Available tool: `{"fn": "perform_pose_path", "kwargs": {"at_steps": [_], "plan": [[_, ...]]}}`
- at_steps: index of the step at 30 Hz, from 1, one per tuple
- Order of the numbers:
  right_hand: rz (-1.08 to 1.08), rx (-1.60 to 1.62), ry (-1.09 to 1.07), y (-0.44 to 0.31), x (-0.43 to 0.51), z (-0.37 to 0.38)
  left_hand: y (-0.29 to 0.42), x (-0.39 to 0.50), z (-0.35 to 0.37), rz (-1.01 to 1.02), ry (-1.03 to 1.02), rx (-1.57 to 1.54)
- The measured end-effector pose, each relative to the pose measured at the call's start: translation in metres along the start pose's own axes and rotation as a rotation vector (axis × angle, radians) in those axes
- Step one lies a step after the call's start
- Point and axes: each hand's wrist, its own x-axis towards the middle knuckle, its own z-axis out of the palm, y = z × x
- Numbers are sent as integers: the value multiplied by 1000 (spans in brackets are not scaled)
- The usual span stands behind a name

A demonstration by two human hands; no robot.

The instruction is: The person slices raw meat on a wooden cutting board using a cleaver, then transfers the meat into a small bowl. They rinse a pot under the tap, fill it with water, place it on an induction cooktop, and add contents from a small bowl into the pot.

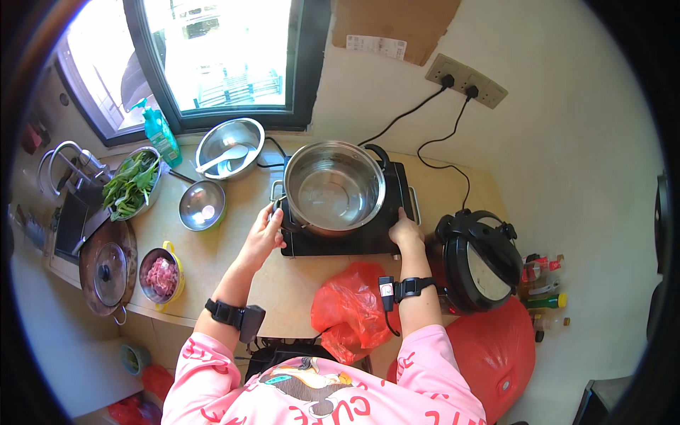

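Observation:
A stainless steel pot (334, 186) with black side handles stands on a black portable electric cooktop (396, 183). Its shiny inside may hold clear water; I cannot tell. My left hand (261, 238) grips the cooktop's left side by its metal side handle, close to the pot's lower-left handle. What exactly lies under the fingers is partly hidden. On the opposite side, my right hand (407, 231) holds the right edge of the cooktop, thumb on top and the other fingers out of sight. The metal handle (416, 204) on that side shows just beyond it.
An electric pressure cooker (478, 263) stands right, beside a red plastic bag (353, 308). Leftward are a ladle (203, 206), a steel bowl (231, 146), leafy greens (130, 183), raw meat (162, 277), a glass lid (110, 273) and a sink (69, 223). Cords run to wall sockets (466, 81).

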Motion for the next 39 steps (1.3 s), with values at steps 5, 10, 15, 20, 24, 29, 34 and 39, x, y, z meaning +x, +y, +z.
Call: {"fn": "perform_pose_path", "kwargs": {"at_steps": [5,10,15,20,24,29,34,39], "plan": [[-1,-63,5,-2,5,3,4,-33,-9,17,-8,155],[-27,-6,99,3,-20,8,6,-58,-17,22,-64,213],[-4,-102,35,17,-49,13,2,-77,-24,-3,-78,258],[-13,-154,-66,38,-32,38,-5,-91,-36,22,-100,285],[-166,-79,-142,53,2,57,-9,-105,-47,45,-66,289],[79,62,-299,47,-15,40,-10,-127,-69,0,-23,330],[-473,-10,-193,-39,-142,-11,-12,-166,-106,-43,81,323],[-1049,31,-599,-195,-221,2,-25,-225,-146,-66,293,254]]}}
